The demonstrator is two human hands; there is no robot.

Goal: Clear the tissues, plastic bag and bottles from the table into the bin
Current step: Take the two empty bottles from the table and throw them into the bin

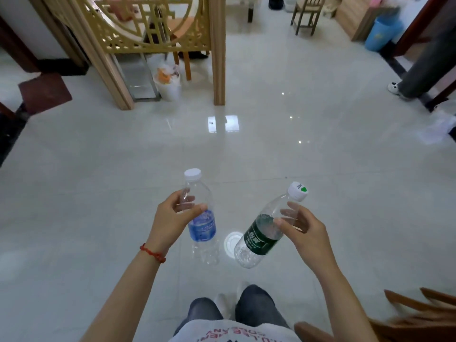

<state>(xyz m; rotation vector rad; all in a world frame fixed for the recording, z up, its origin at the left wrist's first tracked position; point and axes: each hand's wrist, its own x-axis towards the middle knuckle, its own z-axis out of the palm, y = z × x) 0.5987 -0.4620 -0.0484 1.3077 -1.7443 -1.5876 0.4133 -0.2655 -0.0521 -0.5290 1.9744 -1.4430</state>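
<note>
Here, seen from the head camera, the left hand (170, 219) grips the blue-labelled bottle (201, 218) upright by its neck; the right hand (304, 230) pinches the tilted green-labelled bottle (265, 230), both above the tiled floor (320, 156), well apart from the white bin (169, 82).

Two bottles (202, 225) (261, 233), two bins (169, 86) (381, 33), one chair (307, 13).

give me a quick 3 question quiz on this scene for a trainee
1. True or false: the left hand holds the clear plastic bottle with the blue label.
2. Which bottle is tilted more? A) the clear plastic bottle with the dark green label in the right hand B) the blue-label one
3. Fill in: the white bin with a bag liner stands on the ____.

Key: 1 true; 2 A; 3 floor
</note>
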